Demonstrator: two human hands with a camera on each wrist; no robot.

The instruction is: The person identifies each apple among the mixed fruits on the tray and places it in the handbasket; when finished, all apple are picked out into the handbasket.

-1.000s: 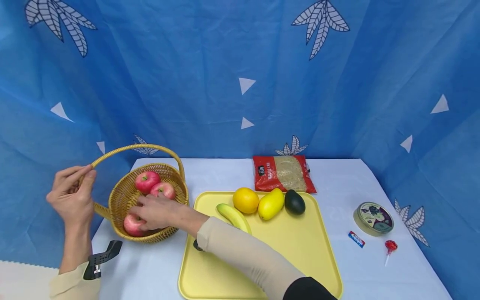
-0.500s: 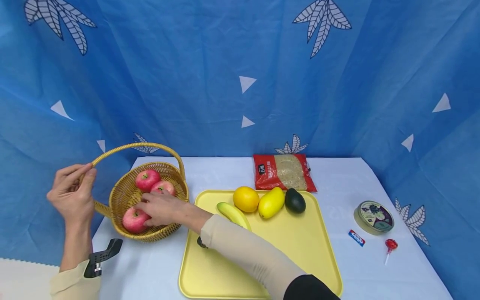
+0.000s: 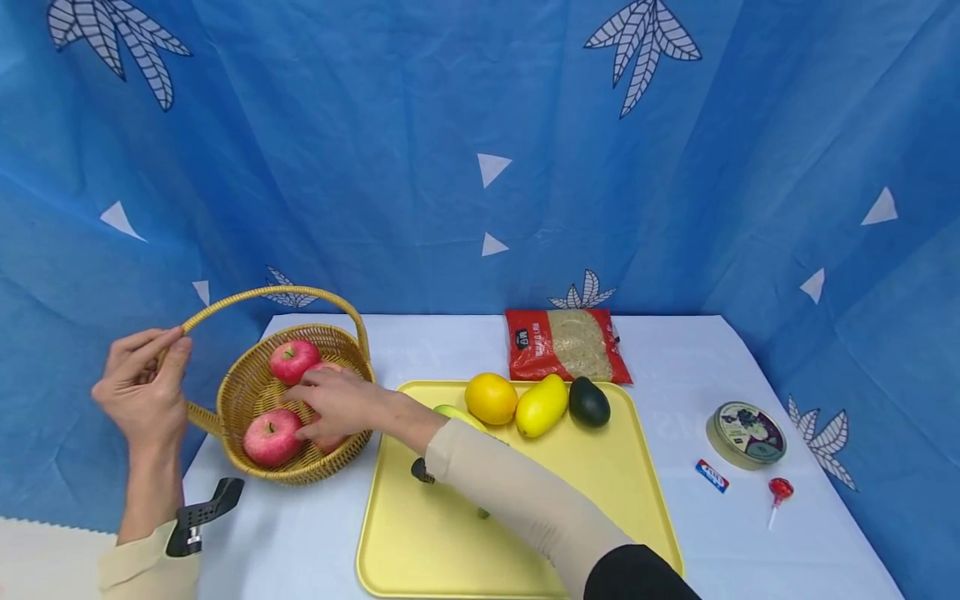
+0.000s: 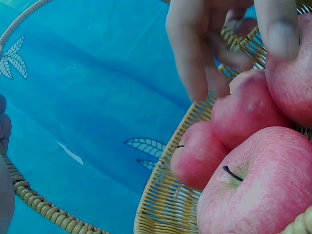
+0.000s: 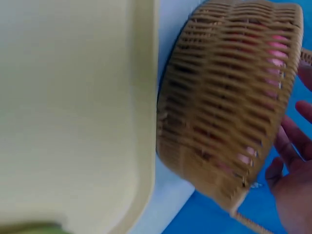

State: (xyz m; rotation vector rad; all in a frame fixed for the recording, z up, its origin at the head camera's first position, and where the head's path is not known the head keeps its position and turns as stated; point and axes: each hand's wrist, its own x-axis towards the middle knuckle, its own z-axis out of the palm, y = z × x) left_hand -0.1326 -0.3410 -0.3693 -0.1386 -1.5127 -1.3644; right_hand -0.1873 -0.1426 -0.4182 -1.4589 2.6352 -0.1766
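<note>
My left hand (image 3: 142, 392) pinches the handle (image 3: 247, 296) of a yellow wicker basket (image 3: 232, 387), which sits tilted at the table's left edge. Inside lie several pink-red apples (image 3: 272, 437). Over the basket's right part is my right hand (image 3: 337, 404), its fingers loosely bent with gaps between them. It partly covers two apples. In the left wrist view the blurred fingers of that right hand (image 4: 195, 48) hang above the fruit, the thumb overlapping the rightmost apple (image 4: 297, 83); contact is unclear. The right wrist view has the basket's woven side (image 5: 224, 97) with spread fingers beyond.
Right of the basket, a yellow tray (image 3: 420, 550) bears a banana (image 3: 459, 415), an orange (image 3: 491, 398), a mango (image 3: 542, 407) and an avocado (image 3: 589, 402). Behind lies a red food bag (image 3: 567, 346). Farther right are a round tin (image 3: 747, 436), a small wrapped candy (image 3: 712, 476) and a lollipop (image 3: 781, 492).
My right hand has drawn off the front apple and shifted right, uncovering that apple and letting another show beneath the hand. The left hand and basket stay nearly still.
</note>
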